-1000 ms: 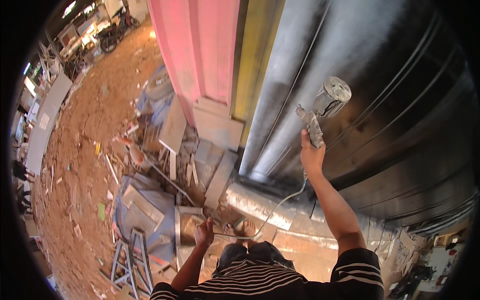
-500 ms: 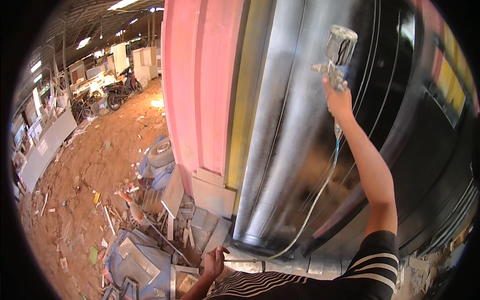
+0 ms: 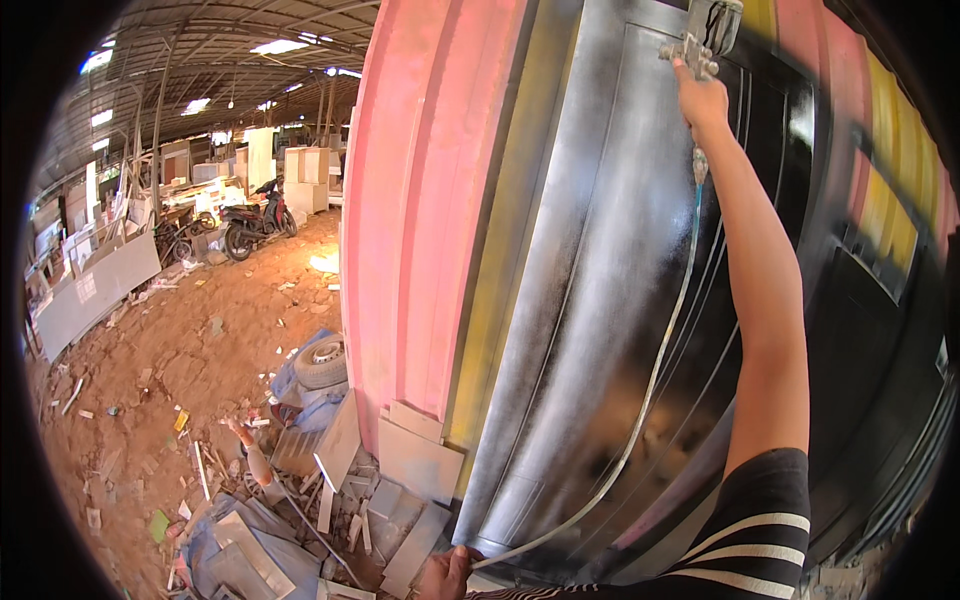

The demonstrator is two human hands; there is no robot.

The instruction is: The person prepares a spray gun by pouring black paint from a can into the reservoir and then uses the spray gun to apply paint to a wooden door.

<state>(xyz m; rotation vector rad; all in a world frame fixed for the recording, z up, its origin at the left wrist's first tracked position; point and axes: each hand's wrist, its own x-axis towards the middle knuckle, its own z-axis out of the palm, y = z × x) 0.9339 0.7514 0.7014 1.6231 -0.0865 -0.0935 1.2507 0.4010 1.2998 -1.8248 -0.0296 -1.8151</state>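
High on the panel, my right hand (image 3: 705, 105) is closed around the handle of a paint spray gun (image 3: 690, 57). The gun's metal cup (image 3: 716, 25) is cut off by the top edge of the picture. A pale hose (image 3: 655, 385) hangs from the gun's grip and curves down to my left hand (image 3: 445, 575). That hand is closed on the hose at the lower edge. Before the gun stands a tall door-like panel (image 3: 600, 290), silver-grey on its left and glossy black on its right. No spray mist can be made out.
A pink corrugated wall (image 3: 430, 200) with a yellow strip (image 3: 500, 270) adjoins the panel. Boards (image 3: 420, 465), a tyre (image 3: 322, 362) and blue sheeting (image 3: 215, 545) lie at its foot. Debris covers the dirt floor (image 3: 150, 370). A motorcycle (image 3: 258, 222) stands farther back.
My right hand and the spray gun have risen along the panel, the arm stretching upward. The view has tilted up, so my left hand, still on the hose, sits lower in the picture.
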